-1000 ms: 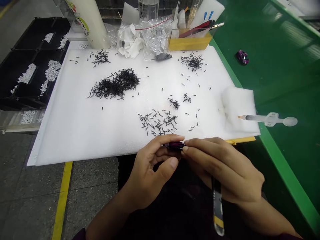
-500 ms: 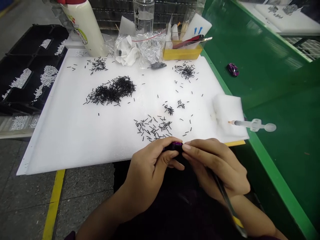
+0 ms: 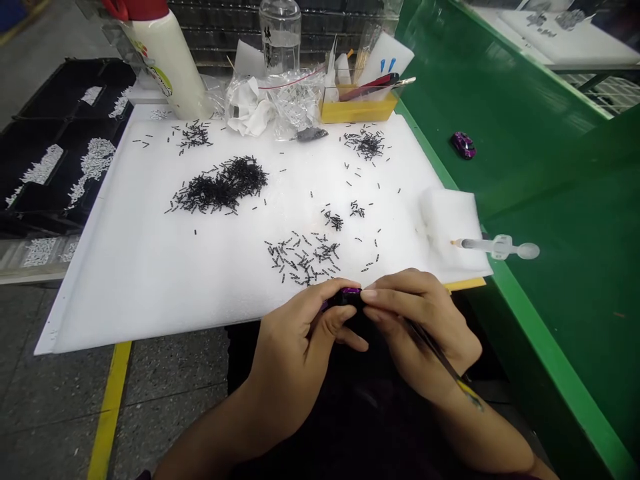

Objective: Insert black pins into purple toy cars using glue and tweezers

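Glossy purple-and-black piece (image 3: 351, 293) sits pinched in left hand (image 3: 293, 343); right hand (image 3: 425, 320) alongside clasps slender yellow-banded tool (image 3: 447, 365); slim black strips (image 3: 327, 252) lie just beyond.

Straight ahead of the hands (image 3: 287, 360), I can make out a yellow-based holder (image 3: 357, 112). Slightly left of it sit crumpled white tissue (image 3: 250, 110) and a clear plastic bag (image 3: 297, 100), a clear bottle (image 3: 280, 53) behind. Farther left of the hands, I see a cream bottle (image 3: 175, 73) and black trays (image 3: 35, 133) bearing white bits (image 3: 95, 160). A yellow stripe (image 3: 109, 413) marks the floor (image 3: 170, 373) at the hands' left.
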The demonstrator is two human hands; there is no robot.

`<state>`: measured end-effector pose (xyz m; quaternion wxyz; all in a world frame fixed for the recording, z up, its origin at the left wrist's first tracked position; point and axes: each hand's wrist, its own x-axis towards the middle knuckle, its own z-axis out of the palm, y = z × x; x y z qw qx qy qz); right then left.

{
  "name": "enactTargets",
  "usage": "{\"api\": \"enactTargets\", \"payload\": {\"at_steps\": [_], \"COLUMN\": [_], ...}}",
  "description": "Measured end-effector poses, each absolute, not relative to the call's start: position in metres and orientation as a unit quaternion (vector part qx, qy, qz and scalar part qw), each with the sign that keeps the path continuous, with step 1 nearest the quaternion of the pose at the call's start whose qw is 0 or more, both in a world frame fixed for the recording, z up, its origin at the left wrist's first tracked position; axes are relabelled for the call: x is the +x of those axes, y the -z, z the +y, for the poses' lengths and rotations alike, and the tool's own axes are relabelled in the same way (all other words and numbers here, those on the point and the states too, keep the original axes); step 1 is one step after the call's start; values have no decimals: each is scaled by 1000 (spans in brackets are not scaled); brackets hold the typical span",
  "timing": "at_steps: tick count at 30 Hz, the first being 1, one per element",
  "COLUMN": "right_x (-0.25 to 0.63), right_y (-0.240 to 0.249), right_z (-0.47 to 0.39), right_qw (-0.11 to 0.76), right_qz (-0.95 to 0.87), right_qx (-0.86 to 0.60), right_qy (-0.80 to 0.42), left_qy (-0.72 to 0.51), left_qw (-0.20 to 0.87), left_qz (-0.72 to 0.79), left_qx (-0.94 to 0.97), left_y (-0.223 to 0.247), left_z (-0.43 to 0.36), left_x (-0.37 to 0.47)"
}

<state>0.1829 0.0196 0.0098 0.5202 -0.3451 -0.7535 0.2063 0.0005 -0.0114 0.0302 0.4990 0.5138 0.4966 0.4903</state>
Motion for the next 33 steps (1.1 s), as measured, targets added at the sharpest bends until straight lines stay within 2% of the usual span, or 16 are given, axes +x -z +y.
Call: {"api": "enactTargets", "payload": {"at_steps": [4,6,14,17,21,24,30,33], "right_x": [180,177,164,165,175,182,177,173], "right_y": [-13,-16,-24,-21,-17,-17,-19,-18], "right_z": [21,22,23,22,20,20,20,21], "right_qw": [527,525,542,548,549,529,535,544], "right_qz": [-656,-625,-605,-614,-690,-744,-772,-762], "right_qx": [-372,-369,-347,-341,-319,-300,-291,-296], "right_qy": [-392,-445,-469,-454,-349,-276,-183,-189], "left_qy": [-507,-517,-540,-533,-493,-472,-464,-470], "left_qw": [457,436,351,390,551,621,632,612], "left_qz": [496,498,491,488,476,465,475,489], "left_qx": [536,542,587,571,477,419,399,406], "left_y": [-26,-26,-19,-22,-34,-43,-44,-41], "left_z": [-14,-15,-21,-23,-23,-21,-19,-18], "left_x": [1,2,3,1,-4,-7,-6,-5]}}
